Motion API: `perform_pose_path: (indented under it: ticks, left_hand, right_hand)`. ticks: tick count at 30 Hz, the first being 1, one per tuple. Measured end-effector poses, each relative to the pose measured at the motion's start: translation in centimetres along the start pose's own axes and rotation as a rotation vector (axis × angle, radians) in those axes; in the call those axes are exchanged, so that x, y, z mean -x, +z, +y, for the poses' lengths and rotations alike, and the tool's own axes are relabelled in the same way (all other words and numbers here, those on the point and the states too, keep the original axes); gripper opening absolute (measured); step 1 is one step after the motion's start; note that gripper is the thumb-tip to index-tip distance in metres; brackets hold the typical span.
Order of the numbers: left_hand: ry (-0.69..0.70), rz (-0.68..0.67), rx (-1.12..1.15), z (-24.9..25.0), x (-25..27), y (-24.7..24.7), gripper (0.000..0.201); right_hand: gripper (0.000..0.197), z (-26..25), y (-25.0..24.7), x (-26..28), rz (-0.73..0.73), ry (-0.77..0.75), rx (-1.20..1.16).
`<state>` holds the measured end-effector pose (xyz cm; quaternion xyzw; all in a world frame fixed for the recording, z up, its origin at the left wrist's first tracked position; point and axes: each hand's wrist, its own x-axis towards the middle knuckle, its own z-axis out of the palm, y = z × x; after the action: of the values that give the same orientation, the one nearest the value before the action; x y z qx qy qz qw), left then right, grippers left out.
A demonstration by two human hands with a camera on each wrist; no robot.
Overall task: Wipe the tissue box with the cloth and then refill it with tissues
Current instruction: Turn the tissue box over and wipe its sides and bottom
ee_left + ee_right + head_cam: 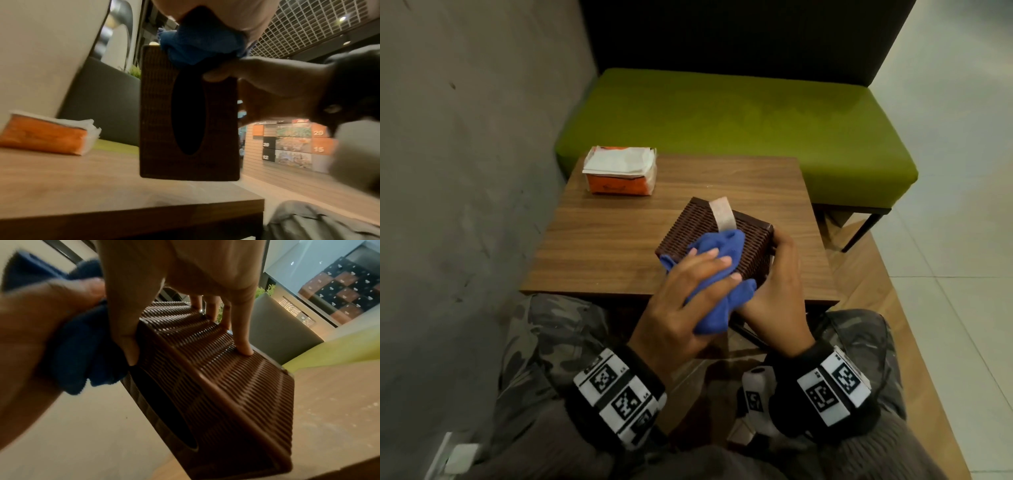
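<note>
A brown ribbed tissue box (702, 222) stands tilted on the wooden table (602, 240), with a strip of tape (722, 212) across its upper face. The dark oval slot (188, 113) faces me. My right hand (779, 260) grips the box's right end, thumb on the slot face and fingers (243, 345) along the ribbed side. My left hand (709, 267) holds a bunched blue cloth (722, 243) and presses it on the box's upper face near the close corner. The cloth (195, 45) hangs over the box's edge.
An orange pack of white tissues (619, 171) lies at the table's far left corner. A green bench (722, 120) runs behind the table and a grey wall (465, 137) stands close on the left. My knees sit under the table's near edge.
</note>
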<state>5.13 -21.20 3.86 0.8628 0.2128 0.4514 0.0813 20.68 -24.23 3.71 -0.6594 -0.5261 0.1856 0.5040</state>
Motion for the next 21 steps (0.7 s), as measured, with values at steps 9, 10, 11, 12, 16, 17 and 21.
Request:
perform_pose_path:
  ticks: [9, 10, 11, 12, 16, 17, 21]
  left_hand:
    - [-0.843, 0.366, 0.407, -1.3, -3.9, -2.6, 0.006]
    - [-0.987, 0.374, 0.546, -1.4, -4.5, -2.9, 0.007]
    - [-1.095, 0.348, 0.666, -1.6, -5.1, -3.3, 0.008]
    - [-1.15, 0.294, 0.743, -2.1, -5.5, -3.6, 0.008]
    - [-0.956, 0.064, 0.817, -2.8, -7.8, -5.3, 0.016]
    - [-0.874, 0.01, 0.806, -2.9, -8.1, -5.6, 0.013]
    - [-0.717, -0.091, 0.728, -3.1, -7.7, -7.4, 0.026]
  right_hand:
    - [0.107, 0.9, -1.4, 0.2, -0.071, -0.014, -0.09]
    - [0.106, 0.8, -1.6, 0.5, -0.068, -0.044, -0.095]
    - [0.103, 0.7, -1.9, 0.6, -0.065, -0.088, -0.093]
    - [0.101, 0.5, -2.2, 0.8, -0.063, -0.143, -0.081]
    - [0.093, 0.1, -3.1, 0.6, -0.072, -0.388, -0.003]
    - [0.093, 0.1, -3.3, 0.5, -0.076, -0.432, 0.009]
    - [0.088, 0.5, -4.3, 0.2, -0.05, -0.564, 0.118]
